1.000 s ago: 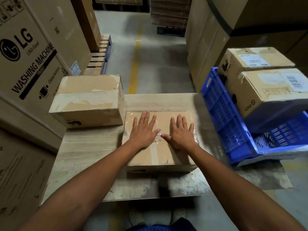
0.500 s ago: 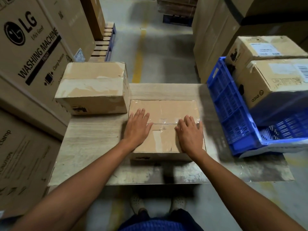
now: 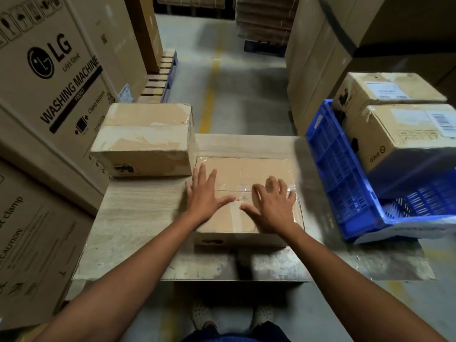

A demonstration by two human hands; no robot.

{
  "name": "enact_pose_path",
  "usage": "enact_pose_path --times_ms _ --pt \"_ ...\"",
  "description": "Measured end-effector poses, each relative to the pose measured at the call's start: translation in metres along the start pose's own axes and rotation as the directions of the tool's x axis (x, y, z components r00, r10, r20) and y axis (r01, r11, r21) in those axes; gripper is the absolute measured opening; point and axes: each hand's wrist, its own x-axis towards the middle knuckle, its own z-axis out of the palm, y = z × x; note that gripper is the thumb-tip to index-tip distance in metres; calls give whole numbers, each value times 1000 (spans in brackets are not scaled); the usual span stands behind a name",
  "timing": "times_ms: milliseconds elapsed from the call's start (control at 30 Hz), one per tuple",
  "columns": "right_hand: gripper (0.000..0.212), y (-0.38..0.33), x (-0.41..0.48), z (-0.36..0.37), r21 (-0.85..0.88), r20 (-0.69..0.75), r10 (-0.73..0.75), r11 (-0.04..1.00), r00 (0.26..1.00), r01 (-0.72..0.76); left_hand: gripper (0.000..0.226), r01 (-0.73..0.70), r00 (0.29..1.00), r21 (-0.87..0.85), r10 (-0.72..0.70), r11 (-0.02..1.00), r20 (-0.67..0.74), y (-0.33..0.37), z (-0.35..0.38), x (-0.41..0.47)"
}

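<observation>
Head view: taped box (image 3: 246,171) sits mid-table (image 3: 138,213), towards the table's front edge. Left hand (image 3: 203,196) and right hand (image 3: 272,208) on its lid, fingers spread, gripping nothing. Risk: palms slip on slick tape, or box skids off table front.

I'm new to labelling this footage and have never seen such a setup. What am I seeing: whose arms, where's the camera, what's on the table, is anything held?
No machine here: a person works bare-handed, and one wide-angle camera on their head looks forward and down, so the arms enter from below. The left hand lies flat, fingers spread, on a taped cardboard box; the right hand rests on it, fingers slightly bent. Neither grips anything. That box sits on a wooden table beside a second cardboard box. To the right, a tilted blue crate holds two more cartons. An LG washing machine carton stands at left.
</observation>
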Motion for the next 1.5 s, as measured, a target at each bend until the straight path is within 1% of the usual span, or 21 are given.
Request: enact_pose_path --times_ms 67,100,167,267,333,400,467,533,600,733,833,900,1000,1100,1200,1233,1267,1333,1400,1433,1500 --pt "70 0 8 -1 186 23 153 970 988 -155 100 189 979 -242 -202 952 -30 8 -4 13" --pt "67 -1 13 -3 294 31 241 925 970 -239 97 263 957 -348 -290 900 -26 10 -7 20" --pt "62 -5 22 -11 461 60 387 807 920 -369 90 346 920 -481 -391 806 6 11 -12 32" --pt "63 -4 32 -21 512 134 499 705 856 -491 76 386 900 -553 -433 738 50 5 -16 37" --pt "62 -2 38 -29 496 178 531 679 829 -541 72 395 895 -597 -439 698 79 -1 -15 37" --pt "67 1 42 -41 539 223 546 621 808 -569 72 392 891 -666 -442 634 103 -4 -15 37" --pt "79 5 45 -54 578 238 578 562 781 -592 76 365 894 -718 -439 593 92 -3 -16 37" --pt "87 7 45 -65 591 203 628 534 752 -605 76 315 900 -743 -434 590 37 6 -23 32" --pt "90 8 41 -74 607 153 663 522 733 -599 64 270 892 -752 -449 602 -39 14 -34 30" --pt "84 12 32 -82 744 103 716 405 691 -531 46 154 844 -805 -500 573 -194 28 -62 29" --pt "80 11 30 -83 868 124 759 228 639 -440 37 68 790 -877 -563 475 -243 27 -69 30" --pt "79 9 25 -79 915 147 774 131 615 -383 45 66 791 -889 -567 454 -231 25 -66 26" --pt "67 6 13 -63 926 159 788 89 594 -366 46 150 792 -841 -572 519 -212 14 -46 11" --pt "59 9 2 -41 920 151 800 101 580 -379 41 179 805 -802 -553 570 -214 3 -25 -5" --pt "69 14 -5 -31 907 157 805 113 573 -406 38 133 836 -755 -482 642 -262 4 -24 -11" --pt "70 14 -7 -29 903 133 806 141 577 -405 37 104 849 -734 -444 672 -287 6 -25 -11" --pt "71 13 -7 -28 893 73 808 207 584 -399 37 63 860 -695 -393 716 -326 7 -27 -11" --pt "69 10 -7 -27 792 -166 767 478 619 -380 37 -71 849 -523 -224 850 -479 9 -30 -11" --pt "57 2 -4 -29 615 -433 572 752 697 -236 31 -265 783 -263 48 928 -620 10 -32 -12" --pt "50 -3 -1 -29 558 -517 446 823 730 -108 26 -346 741 -153 170 926 -650 12 -32 -13" --pt "40 -20 6 -26 478 -610 218 868 762 134 21 -435 697 -32 314 900 -644 18 -31 -18"
